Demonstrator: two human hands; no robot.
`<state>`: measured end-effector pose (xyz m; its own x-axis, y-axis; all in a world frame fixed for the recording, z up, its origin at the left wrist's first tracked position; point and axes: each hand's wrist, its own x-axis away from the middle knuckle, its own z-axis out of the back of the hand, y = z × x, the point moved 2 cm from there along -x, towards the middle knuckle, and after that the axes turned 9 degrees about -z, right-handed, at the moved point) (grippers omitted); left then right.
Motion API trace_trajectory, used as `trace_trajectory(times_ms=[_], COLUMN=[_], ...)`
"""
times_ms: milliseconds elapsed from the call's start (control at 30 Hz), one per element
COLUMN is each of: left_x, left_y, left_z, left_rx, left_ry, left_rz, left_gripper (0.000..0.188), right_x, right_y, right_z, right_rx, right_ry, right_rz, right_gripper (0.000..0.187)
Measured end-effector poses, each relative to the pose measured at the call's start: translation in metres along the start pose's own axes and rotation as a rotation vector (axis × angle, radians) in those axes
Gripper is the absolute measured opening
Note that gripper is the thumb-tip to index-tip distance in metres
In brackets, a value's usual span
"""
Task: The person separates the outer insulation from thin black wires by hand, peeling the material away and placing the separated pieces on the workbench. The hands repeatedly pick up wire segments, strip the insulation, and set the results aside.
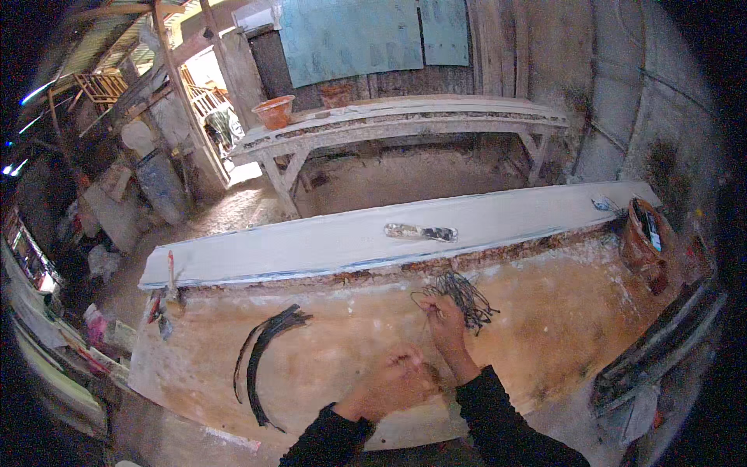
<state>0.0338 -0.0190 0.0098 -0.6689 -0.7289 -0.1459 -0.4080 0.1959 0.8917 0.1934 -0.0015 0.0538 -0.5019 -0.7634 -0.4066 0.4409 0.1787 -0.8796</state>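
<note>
My right hand [445, 319] is closed in a pinch, with a thin dark cord looping out at its fingertips. Right behind it lies a tangled pile of dark cords [471, 302] on the tan worktop [556, 311]. Nearer to me and further left, my left hand [397, 380] is smeared by motion. Its fingers look bent, but whether they hold anything does not show. A curved bundle of black strands [255, 362] rests on the worktop left of my hands, a thinner strand beside it.
A raised white ledge [311, 243] runs behind the worktop and carries a mottled, elongated tool [421, 233]. At its right end stands a reddish-brown container [643, 237]; a brush [171, 274] is at the left. Beyond, a long bench [405, 124] bears an orange bowl [274, 113].
</note>
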Motion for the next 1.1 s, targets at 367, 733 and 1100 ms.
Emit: trace_trajectory(times_ms=[367,733,1100], left_x=[-0.017,-0.013,-0.015], left_y=[0.057,0.053,0.051], left_z=[0.085,0.088,0.077], left_rx=[-0.209,-0.275,-0.035], left_ry=[0.605,0.707,0.767], left_rz=[-0.098,-0.213,-0.189], left_gripper=[0.005,0.008,0.010], right_x=[0.045,0.062,0.067], right_y=[-0.010,-0.038,-0.059], right_z=[-0.018,-0.035,-0.032], right_rx=[0.237,0.258,0.258], right_ry=[-0.582,-0.646,-0.486], right_rz=[0.046,0.160,0.467], right_gripper=[0.017,0.020,0.015])
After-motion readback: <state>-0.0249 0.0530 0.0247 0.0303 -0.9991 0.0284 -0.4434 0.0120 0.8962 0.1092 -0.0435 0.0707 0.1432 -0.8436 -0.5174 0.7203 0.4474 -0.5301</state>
